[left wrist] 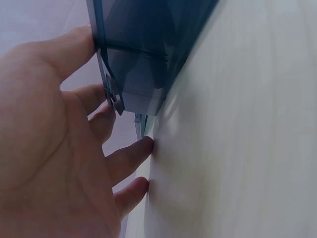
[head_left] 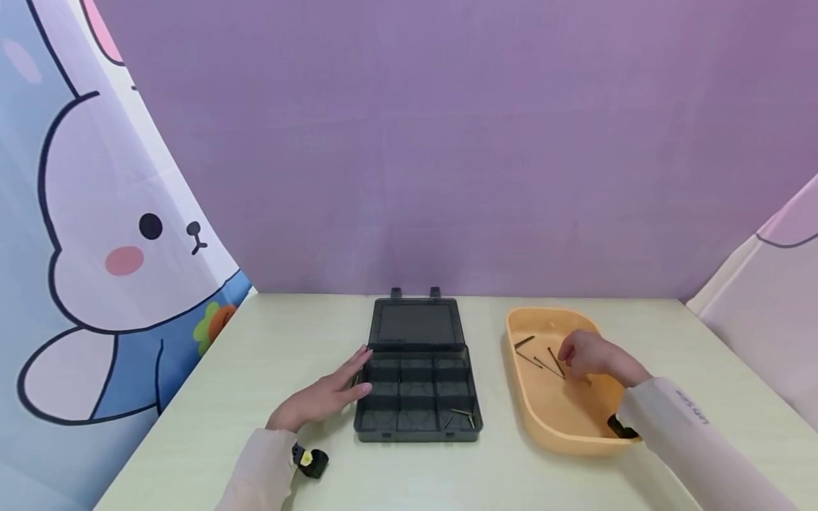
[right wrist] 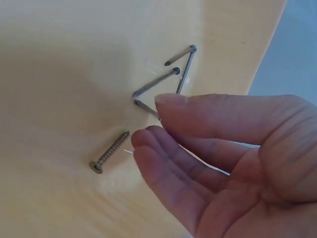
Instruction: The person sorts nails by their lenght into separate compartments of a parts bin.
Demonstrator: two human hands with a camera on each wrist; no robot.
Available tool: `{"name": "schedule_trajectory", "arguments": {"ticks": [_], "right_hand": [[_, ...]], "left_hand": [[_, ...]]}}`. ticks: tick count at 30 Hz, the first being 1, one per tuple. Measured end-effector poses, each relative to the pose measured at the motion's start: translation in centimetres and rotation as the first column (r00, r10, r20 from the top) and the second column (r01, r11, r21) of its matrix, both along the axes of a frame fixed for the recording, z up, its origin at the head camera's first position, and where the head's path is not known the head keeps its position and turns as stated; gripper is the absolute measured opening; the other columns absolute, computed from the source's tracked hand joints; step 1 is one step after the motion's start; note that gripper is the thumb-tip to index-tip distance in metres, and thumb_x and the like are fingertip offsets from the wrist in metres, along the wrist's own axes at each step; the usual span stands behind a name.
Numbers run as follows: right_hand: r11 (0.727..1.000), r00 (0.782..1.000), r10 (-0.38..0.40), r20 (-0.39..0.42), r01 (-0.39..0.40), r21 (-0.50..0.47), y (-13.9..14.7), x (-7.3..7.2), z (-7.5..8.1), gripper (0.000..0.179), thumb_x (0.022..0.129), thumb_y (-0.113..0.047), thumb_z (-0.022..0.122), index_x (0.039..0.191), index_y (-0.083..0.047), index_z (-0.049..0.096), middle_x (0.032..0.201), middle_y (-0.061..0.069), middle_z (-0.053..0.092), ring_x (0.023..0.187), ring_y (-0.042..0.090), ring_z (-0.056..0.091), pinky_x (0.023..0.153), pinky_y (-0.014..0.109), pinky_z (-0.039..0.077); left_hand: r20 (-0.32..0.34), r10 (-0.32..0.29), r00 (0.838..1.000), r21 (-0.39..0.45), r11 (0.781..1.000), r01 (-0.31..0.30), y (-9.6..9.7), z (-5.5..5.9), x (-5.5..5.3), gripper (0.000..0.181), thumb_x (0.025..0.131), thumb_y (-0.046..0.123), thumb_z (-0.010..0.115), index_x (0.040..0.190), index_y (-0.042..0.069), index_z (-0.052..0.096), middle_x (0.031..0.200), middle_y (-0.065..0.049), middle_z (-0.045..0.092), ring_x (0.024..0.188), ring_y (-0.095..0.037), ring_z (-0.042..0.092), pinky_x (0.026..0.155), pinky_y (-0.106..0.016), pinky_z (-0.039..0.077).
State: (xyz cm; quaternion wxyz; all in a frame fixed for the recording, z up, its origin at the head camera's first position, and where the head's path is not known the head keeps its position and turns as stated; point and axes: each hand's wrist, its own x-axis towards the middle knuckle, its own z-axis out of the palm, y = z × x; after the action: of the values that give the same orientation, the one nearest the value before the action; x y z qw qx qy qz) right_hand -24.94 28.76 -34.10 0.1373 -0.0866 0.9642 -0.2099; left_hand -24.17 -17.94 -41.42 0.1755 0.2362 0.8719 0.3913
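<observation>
A dark translucent compartment box (head_left: 418, 397) sits mid-table, its lid (head_left: 418, 323) folded back. Short brass-coloured screws (head_left: 461, 411) lie in its front right compartment. Along the box's left side, my left hand (head_left: 322, 397) has its fingers spread; in the left wrist view the thumb touches the box wall (left wrist: 136, 74). My right hand (head_left: 588, 353) is inside the orange tray (head_left: 537, 419), fingers loosely bent. In the right wrist view the thumb stands apart from the fingertips, with no item visible between them. A screw (right wrist: 110, 152) lies close to those fingertips, and several nails (right wrist: 157, 82) lie beyond the thumb.
The tray's raised rim surrounds the right hand. A pale wood-grain table (head_left: 307, 326) carries both containers. Behind it hangs a purple cloth (head_left: 447, 156), and a cartoon-printed cloth (head_left: 108, 213) covers the left side. Each wrist wears a small black device (head_left: 313, 463).
</observation>
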Motion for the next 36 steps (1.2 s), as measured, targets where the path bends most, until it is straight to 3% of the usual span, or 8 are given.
{"name": "schedule_trajectory", "arguments": {"ticks": [6,10,15,17,22,29,36], "right_hand": [[0.998,1.000,0.004,-0.022,-0.003,0.060,-0.2,0.3,-0.1,0.035,0.061,0.014,0.055,0.094,0.009,0.066,0.081,0.009,0.060,0.064,0.015,0.049,0.054,0.026,0.043],[0.997,0.999,-0.026,-0.020,0.027,0.071,0.0,0.6,-0.3,0.034,0.061,0.013,0.052,0.092,0.008,0.065,0.082,0.011,0.060,0.057,0.014,0.051,0.050,0.025,0.043],[0.995,0.997,-0.055,-0.054,0.059,0.084,0.3,0.6,-1.0,0.027,0.062,0.009,0.055,0.087,0.004,0.063,0.082,0.013,0.058,0.061,0.017,0.051,0.052,0.026,0.044],[0.994,0.994,-0.038,-0.105,0.048,0.097,0.3,0.5,-1.3,0.021,0.063,0.006,0.059,0.083,0.002,0.064,0.082,0.011,0.059,0.065,0.018,0.052,0.055,0.028,0.045],[0.994,0.973,0.079,-0.216,-0.061,0.088,-0.3,0.1,-2.1,0.013,0.067,0.002,0.064,0.079,-0.003,0.067,0.075,0.004,0.063,0.067,0.014,0.052,0.062,0.029,0.046],[0.990,0.976,0.134,-0.173,-0.140,-0.020,-0.9,-0.3,-2.4,0.021,0.063,0.007,0.063,0.082,-0.004,0.065,0.074,0.002,0.061,0.068,0.010,0.051,0.062,0.025,0.044],[0.994,0.987,0.085,-0.140,-0.094,-0.063,-0.2,0.1,-1.4,0.020,0.067,0.005,0.063,0.087,0.002,0.063,0.078,0.007,0.060,0.071,0.013,0.050,0.062,0.027,0.044]], "left_hand": [[0.004,-0.004,1.000,0.007,1.000,0.004,-0.1,-0.2,-0.2,0.067,0.101,0.038,0.044,0.155,0.021,0.010,0.162,-0.002,-0.002,0.147,-0.035,0.005,0.112,-0.063,0.015],[0.011,-0.007,1.000,0.010,1.000,0.007,0.0,-0.3,-0.2,0.067,0.100,0.039,0.045,0.155,0.021,0.010,0.162,-0.002,-0.003,0.147,-0.035,0.004,0.112,-0.063,0.015],[0.008,-0.008,1.000,0.009,1.000,0.008,-0.1,-0.4,-0.2,0.067,0.100,0.040,0.045,0.155,0.022,0.010,0.162,-0.002,-0.002,0.147,-0.035,0.005,0.112,-0.063,0.015],[0.007,-0.010,1.000,0.006,1.000,0.010,-0.1,-0.4,-0.2,0.067,0.100,0.040,0.045,0.155,0.022,0.010,0.162,-0.002,-0.002,0.147,-0.035,0.005,0.112,-0.063,0.016],[0.004,-0.013,1.000,0.007,1.000,0.013,-0.3,-0.2,-0.1,0.067,0.101,0.040,0.044,0.155,0.021,0.010,0.162,-0.004,-0.002,0.147,-0.035,0.005,0.113,-0.061,0.016],[0.010,-0.008,1.000,0.017,1.000,0.008,-0.3,-0.1,0.0,0.068,0.101,0.040,0.044,0.155,0.019,0.009,0.162,-0.004,-0.002,0.147,-0.035,0.004,0.113,-0.061,0.015],[0.010,-0.009,1.000,0.014,1.000,0.009,-0.2,-0.1,0.0,0.068,0.100,0.041,0.044,0.155,0.020,0.010,0.162,-0.003,-0.003,0.147,-0.035,0.004,0.113,-0.062,0.015]]}}
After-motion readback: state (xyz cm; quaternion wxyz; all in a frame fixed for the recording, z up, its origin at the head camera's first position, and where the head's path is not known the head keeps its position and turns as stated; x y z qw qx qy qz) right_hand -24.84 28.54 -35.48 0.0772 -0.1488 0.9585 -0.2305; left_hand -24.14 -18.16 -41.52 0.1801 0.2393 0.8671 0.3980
